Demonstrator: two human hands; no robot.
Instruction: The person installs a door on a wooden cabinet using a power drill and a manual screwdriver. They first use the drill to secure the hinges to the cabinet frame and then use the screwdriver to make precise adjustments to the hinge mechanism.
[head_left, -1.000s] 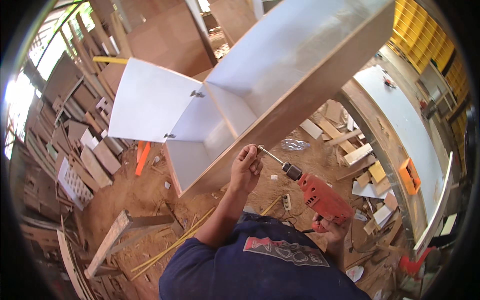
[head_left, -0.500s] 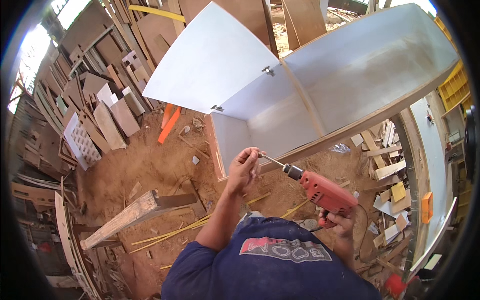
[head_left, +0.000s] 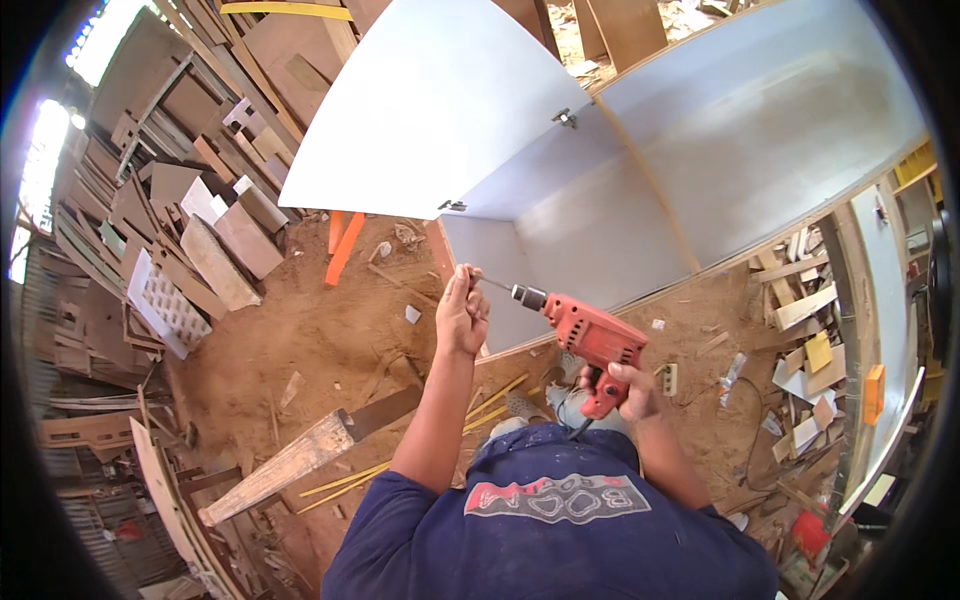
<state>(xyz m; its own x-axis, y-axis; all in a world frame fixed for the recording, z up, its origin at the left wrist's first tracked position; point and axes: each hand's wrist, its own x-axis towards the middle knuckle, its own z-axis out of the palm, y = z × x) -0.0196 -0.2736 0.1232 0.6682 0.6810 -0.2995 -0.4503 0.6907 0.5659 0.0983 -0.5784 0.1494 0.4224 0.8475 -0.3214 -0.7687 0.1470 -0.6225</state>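
While your right hand (head_left: 630,390) wraps the pistol handle of the red drill (head_left: 592,338) at centre frame, its grip is fully closed on that handle, which lets you aim the tool along its own axis toward the left. The drill sits just right of centre, low in the frame, level and pointing at the cabinet (head_left: 640,180). Your left hand (head_left: 462,315), just left of centre, has its fingers pinched shut around the tip of the bit (head_left: 493,285); you steady the thin shaft there so that the point meets the panel where you want it rather than skating across the smooth face. Whether a screw lies between those fingertips cannot be told, since the hand hides the tip.

The cabinet lies on its back across the upper right of the frame, its pale interior turned up toward you, so that you can work on it from above. Its door (head_left: 430,110) stands open toward the upper left, held by two hinges (head_left: 565,118), which leaves the lower wall of the box clear for the bit. The near corner of that wall lies just beside your left hand.

A long plank (head_left: 290,465) rests on the sawdust floor (head_left: 320,330) at lower left, and an orange strip (head_left: 343,248) lies left of the cabinet. Offcuts (head_left: 215,245) are stacked along the left edge of the frame, well apart from both hands, and more scraps (head_left: 805,330) lie at the right.
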